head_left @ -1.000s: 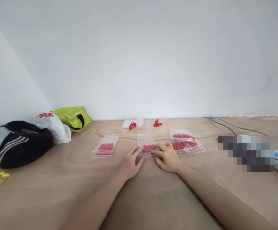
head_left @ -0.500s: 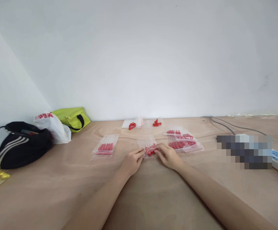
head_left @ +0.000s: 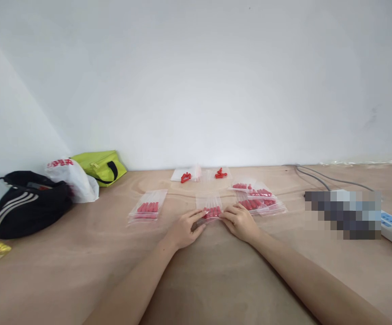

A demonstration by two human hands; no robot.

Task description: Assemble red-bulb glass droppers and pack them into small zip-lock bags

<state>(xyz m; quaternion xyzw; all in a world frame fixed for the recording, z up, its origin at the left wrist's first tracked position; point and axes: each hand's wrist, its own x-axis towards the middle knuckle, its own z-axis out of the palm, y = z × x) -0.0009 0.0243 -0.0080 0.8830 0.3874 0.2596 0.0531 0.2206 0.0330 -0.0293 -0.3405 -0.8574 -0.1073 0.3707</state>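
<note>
A small clear zip bag [head_left: 209, 201] with several red rod-shaped pieces [head_left: 212, 211] in its near end lies flat on the table between my hands. My left hand [head_left: 185, 228] grips the bag's near left corner, thumb and fingers closed on it. At the near right corner, the fingertips of my right hand [head_left: 239, 221] are closed on the plastic. The red pieces sit side by side in a row. To the left is a stack of filled bags [head_left: 147, 207]; a larger overlapping pile of filled bags [head_left: 258, 198] lies just beyond my right hand.
Loose red pieces [head_left: 186, 177] rest on bags near the wall, with more red pieces [head_left: 220, 173] beside them. A black bag [head_left: 29, 207], white plastic bag [head_left: 77, 180] and lime-green bag [head_left: 97, 167] stand left. On the right are a cable [head_left: 334, 179] and power strip [head_left: 390, 220].
The red pieces in the middle bag have gone from a jumbled group to an even row. The bag now lies flatter, and my fingers have shifted to its near corners.
</note>
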